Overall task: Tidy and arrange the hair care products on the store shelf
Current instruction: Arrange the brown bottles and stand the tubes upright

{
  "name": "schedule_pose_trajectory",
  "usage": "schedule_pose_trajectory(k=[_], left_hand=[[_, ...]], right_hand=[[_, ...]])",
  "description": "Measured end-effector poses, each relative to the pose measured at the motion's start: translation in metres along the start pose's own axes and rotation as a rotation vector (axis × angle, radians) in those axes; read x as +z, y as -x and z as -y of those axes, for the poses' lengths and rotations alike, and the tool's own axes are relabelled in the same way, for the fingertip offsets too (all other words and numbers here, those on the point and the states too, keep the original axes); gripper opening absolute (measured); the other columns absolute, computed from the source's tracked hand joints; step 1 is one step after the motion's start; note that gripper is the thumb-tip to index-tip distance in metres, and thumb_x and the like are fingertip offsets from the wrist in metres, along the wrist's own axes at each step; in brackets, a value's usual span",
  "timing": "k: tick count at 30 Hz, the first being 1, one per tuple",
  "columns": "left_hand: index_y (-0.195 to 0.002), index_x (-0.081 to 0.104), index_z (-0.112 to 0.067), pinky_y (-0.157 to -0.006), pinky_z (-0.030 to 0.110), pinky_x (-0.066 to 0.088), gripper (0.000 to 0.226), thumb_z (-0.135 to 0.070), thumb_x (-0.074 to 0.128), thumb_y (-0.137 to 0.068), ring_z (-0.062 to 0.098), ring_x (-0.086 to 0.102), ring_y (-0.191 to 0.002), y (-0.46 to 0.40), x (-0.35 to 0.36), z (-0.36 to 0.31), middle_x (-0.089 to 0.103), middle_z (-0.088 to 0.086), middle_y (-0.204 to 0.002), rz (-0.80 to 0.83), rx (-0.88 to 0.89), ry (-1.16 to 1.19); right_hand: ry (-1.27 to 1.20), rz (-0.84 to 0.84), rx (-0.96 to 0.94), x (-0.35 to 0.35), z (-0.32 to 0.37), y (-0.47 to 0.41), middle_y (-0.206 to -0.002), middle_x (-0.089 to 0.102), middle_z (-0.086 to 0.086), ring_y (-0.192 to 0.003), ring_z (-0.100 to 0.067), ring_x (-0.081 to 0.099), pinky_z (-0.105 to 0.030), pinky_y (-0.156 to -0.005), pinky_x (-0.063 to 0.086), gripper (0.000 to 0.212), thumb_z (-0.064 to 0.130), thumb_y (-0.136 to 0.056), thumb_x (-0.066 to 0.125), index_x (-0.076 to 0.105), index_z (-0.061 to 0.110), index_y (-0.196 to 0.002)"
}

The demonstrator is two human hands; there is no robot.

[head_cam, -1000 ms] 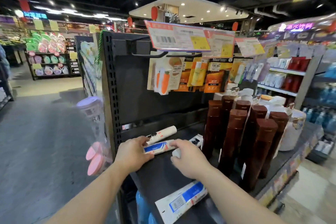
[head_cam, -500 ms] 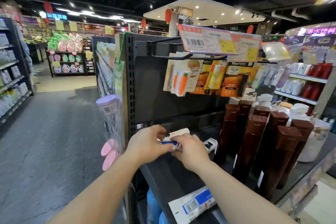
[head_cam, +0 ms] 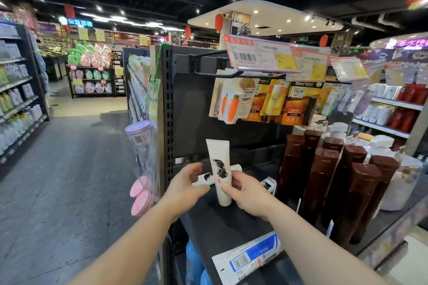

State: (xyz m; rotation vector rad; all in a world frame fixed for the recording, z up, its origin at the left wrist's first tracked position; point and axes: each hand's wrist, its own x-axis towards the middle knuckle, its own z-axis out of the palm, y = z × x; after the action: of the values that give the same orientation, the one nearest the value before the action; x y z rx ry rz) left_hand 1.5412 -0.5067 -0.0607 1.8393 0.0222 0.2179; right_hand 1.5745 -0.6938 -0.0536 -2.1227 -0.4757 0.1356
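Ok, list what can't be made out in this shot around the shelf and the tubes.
Head view only:
- Second white tube lying flat: middle and cap end hidden by the upright white tube with black hair print and the right hand.
- Left hand: palm side faces away, so contact with the flat tube is unclear.
- White-and-blue flat tube: print too small to read.
- Price tags: blurred.

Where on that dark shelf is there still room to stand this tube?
Bare shelf lies between the upright tube held by the right hand and the flat blue-labelled tube. The right side is crowded with brown bottles.
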Motion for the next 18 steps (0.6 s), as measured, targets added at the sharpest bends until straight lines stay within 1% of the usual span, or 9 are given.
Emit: schedule_pose_trajectory(k=[2, 4, 6, 8, 10, 12, 13, 15, 18], left_hand=[[-0.131, 0.053, -0.026, -0.100, 0.028, 0.048, 0.065, -0.014, 0.080, -0.074, 0.003, 0.060, -0.112, 0.001, 0.005, 0.006, 0.065, -0.009, -0.121, 0.103, 0.014, -0.050], [-0.126, 0.057, -0.024, -0.096, 0.027, 0.052, 0.057, -0.014, 0.080, -0.075, 0.001, 0.065, -0.103, 0.002, 0.012, 0.011, 0.070, -0.007, -0.112, 0.175, 0.022, -0.122], [-0.112, 0.064, -0.028, -0.091, 0.023, 0.052, 0.038, -0.015, 0.078, -0.079, 0.000, 0.066, -0.095, 0.004, 0.019, 0.013, 0.072, -0.010, -0.102, 0.174, 0.059, -0.224], [-0.105, 0.065, -0.033, -0.090, 0.024, 0.052, 0.031, -0.017, 0.076, -0.081, 0.000, 0.066, -0.093, 0.005, 0.022, 0.014, 0.072, -0.013, -0.098, 0.127, 0.088, -0.271], [-0.110, 0.065, -0.030, -0.092, 0.026, 0.051, 0.033, -0.018, 0.075, -0.081, 0.001, 0.064, -0.097, 0.004, 0.020, 0.016, 0.070, -0.015, -0.102, 0.080, 0.081, -0.304], [-0.113, 0.064, -0.028, -0.092, 0.024, 0.049, 0.034, -0.021, 0.074, -0.082, 0.003, 0.063, -0.099, 0.004, 0.017, 0.015, 0.068, -0.015, -0.104, 0.056, 0.076, -0.335], [-0.113, 0.064, -0.028, -0.090, 0.023, 0.048, 0.033, -0.022, 0.074, -0.082, 0.002, 0.062, -0.098, 0.004, 0.016, 0.016, 0.067, -0.015, -0.104, 0.049, 0.076, -0.341], [-0.113, 0.064, -0.029, -0.085, 0.018, 0.046, 0.032, -0.023, 0.074, -0.083, 0.000, 0.061, -0.097, 0.004, 0.015, 0.016, 0.067, -0.016, -0.104, 0.052, 0.077, -0.329], [-0.113, 0.064, -0.027, -0.088, 0.020, 0.048, 0.032, -0.022, 0.075, -0.083, -0.003, 0.061, -0.095, 0.004, 0.016, 0.017, 0.068, -0.016, -0.103, 0.071, 0.068, -0.305]], right_hand=[[0.043, 0.032, 0.001, 0.001, -0.001, 0.003, -0.115, 0.067, 0.015, -0.108, 0.001, 0.061, -0.028, -0.097, 0.048, 0.027, 0.031, -0.091, 0.061, 0.059, 0.037, -0.118], [0.089, 0.038, -0.009, 0.003, -0.004, 0.004, -0.114, 0.068, 0.015, -0.107, 0.000, 0.061, -0.031, -0.098, 0.049, 0.031, 0.032, -0.090, 0.062, 0.061, 0.032, -0.121], [0.082, 0.045, -0.011, 0.004, -0.004, 0.007, -0.113, 0.069, 0.013, -0.105, -0.001, 0.062, -0.032, -0.098, 0.050, 0.036, 0.029, -0.087, 0.064, 0.062, 0.028, -0.123], [0.037, 0.007, 0.007, 0.003, -0.005, 0.007, -0.121, 0.065, 0.010, -0.113, -0.004, 0.060, -0.034, -0.102, 0.047, 0.044, 0.017, -0.085, 0.062, 0.059, 0.024, -0.128], [0.191, -0.114, 0.040, -0.003, -0.004, 0.007, -0.132, 0.056, 0.010, -0.122, -0.009, 0.052, -0.032, -0.107, 0.042, 0.052, 0.013, -0.085, 0.056, 0.054, 0.027, -0.134], [0.466, -0.179, 0.074, -0.007, -0.003, 0.010, -0.140, 0.048, 0.004, -0.128, -0.017, 0.044, -0.033, -0.108, 0.039, 0.052, 0.021, -0.088, 0.054, 0.048, 0.026, -0.139], [0.583, -0.148, 0.099, -0.007, -0.002, 0.011, -0.144, 0.043, 0.000, -0.132, -0.021, 0.039, -0.034, -0.109, 0.036, 0.053, 0.025, -0.090, 0.052, 0.044, 0.023, -0.142], [0.752, -0.005, 0.159, -0.001, -0.002, 0.012, -0.146, 0.039, -0.005, -0.137, -0.028, 0.031, -0.037, -0.112, 0.030, 0.054, 0.034, -0.093, 0.050, 0.041, 0.016, -0.142], [0.808, 0.146, 0.142, 0.006, -0.001, 0.014, -0.147, 0.040, -0.007, -0.140, -0.029, 0.028, -0.036, -0.115, 0.025, 0.052, 0.036, -0.095, 0.048, 0.045, 0.012, -0.140]])
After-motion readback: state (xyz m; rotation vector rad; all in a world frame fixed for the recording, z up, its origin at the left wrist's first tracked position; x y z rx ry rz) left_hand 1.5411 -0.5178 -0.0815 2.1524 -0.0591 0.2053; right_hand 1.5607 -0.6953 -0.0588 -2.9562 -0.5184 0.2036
